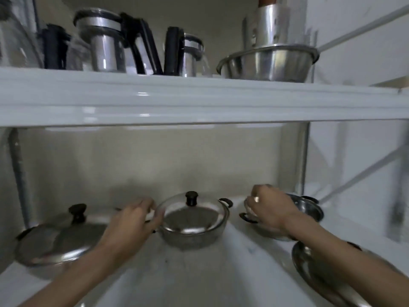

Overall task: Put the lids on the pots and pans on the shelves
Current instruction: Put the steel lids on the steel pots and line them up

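Observation:
On the lower white shelf (199, 273) stands a steel pot (190, 238) in the middle, with a lid with a black knob (191, 214) resting on it. My left hand (132, 222) touches that pot's left rim. At the left sits a larger pot covered by a steel lid (59, 240) with a black knob. At the right, my right hand (270, 209) grips the near rim of an uncovered steel pot (307, 207) with black handles. Another steel lid (316, 271) lies at the lower right, partly under my right forearm.
The upper shelf (199, 100) overhangs close above the pots and carries several steel kettles (104, 41) with black handles and a steel bowl (267, 63) holding a metal vessel. A white frame post (305, 156) and a diagonal brace stand at the right.

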Demonstrator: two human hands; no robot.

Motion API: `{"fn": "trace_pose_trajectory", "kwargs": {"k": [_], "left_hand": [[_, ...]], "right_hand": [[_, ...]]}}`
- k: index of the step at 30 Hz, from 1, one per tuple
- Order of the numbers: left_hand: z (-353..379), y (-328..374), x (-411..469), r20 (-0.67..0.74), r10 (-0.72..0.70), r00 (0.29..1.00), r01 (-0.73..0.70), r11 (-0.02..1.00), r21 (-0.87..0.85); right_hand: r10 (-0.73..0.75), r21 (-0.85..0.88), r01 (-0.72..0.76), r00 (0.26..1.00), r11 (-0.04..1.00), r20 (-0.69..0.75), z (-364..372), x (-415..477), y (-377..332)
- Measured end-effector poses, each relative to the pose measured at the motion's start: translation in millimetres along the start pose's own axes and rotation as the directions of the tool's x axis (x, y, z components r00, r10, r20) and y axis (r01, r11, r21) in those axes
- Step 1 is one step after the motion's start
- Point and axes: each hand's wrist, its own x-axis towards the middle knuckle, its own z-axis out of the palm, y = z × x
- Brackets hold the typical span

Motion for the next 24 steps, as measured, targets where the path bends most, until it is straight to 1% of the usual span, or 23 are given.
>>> {"fn": "trace_pose_trajectory", "kwargs": {"k": [2,3,4,5,6,7,8,9,11,13,15,16,18,20,22,24], "left_hand": [[20,36,-2,0.076,-0.014,0.997,0.029,0.980,-0.197],[31,52,0,0.102,-0.030,0.994,0.060,0.950,-0.306],[42,68,2,0.133,-0.083,0.988,0.133,0.894,-0.427],[53,83,4,0.190,-0.150,0.970,0.231,0.801,-0.552],[63,98,5,0.260,-0.196,0.946,0.318,0.723,-0.613],[73,110,7,0.323,-0.199,0.925,0.366,0.690,-0.624],[83,121,8,0.379,-0.181,0.908,0.392,0.687,-0.612],[93,131,10,0.437,-0.168,0.884,0.432,0.653,-0.622],[111,146,13,0.536,-0.148,0.831,0.521,0.546,-0.656],[131,159,17,0.583,-0.144,0.800,0.580,0.436,-0.688],[149,173,25,0.579,-0.154,0.801,0.590,0.371,-0.718],[158,180,30,0.573,-0.169,0.802,0.593,0.335,-0.732],[177,190,42,0.577,-0.198,0.792,0.610,0.257,-0.749],[194,197,56,0.581,-0.225,0.782,0.620,0.195,-0.760],[208,203,68,0.554,-0.289,0.781,0.613,0.189,-0.767],[216,208,76,0.494,-0.383,0.780,0.601,0.240,-0.762]], "right_hand": [[0.077,-0.042,-0.077,0.997,0.996,0.007,-22,-26,28],[0.113,-0.070,-0.111,0.994,0.991,0.012,-31,-38,41],[0.140,-0.094,-0.138,0.990,0.986,0.016,-40,-49,54],[0.168,-0.112,-0.164,0.986,0.980,0.024,-47,-59,68],[0.199,-0.132,-0.193,0.979,0.972,0.034,-52,-68,82],[0.239,-0.161,-0.228,0.970,0.960,0.052,-56,-76,96],[0.283,-0.196,-0.263,0.956,0.945,0.078,-57,-81,109],[0.321,-0.225,-0.292,0.941,0.930,0.106,-56,-86,122],[0.379,-0.245,-0.335,0.911,0.910,0.161,-49,-93,147],[0.416,-0.216,-0.374,0.886,0.902,0.206,-37,-96,165],[0.416,-0.160,-0.387,0.877,0.908,0.238,-23,-94,176],[0.397,-0.135,-0.375,0.887,0.917,0.235,-16,-92,181],[0.326,-0.128,-0.305,0.920,0.944,0.216,-7,-85,188],[0.261,-0.168,-0.228,0.941,0.959,0.216,-1,-82,193],[0.231,-0.200,-0.189,0.950,0.961,0.212,2,-83,196],[0.192,-0.232,-0.144,0.961,0.962,0.198,1,-86,200]]}}
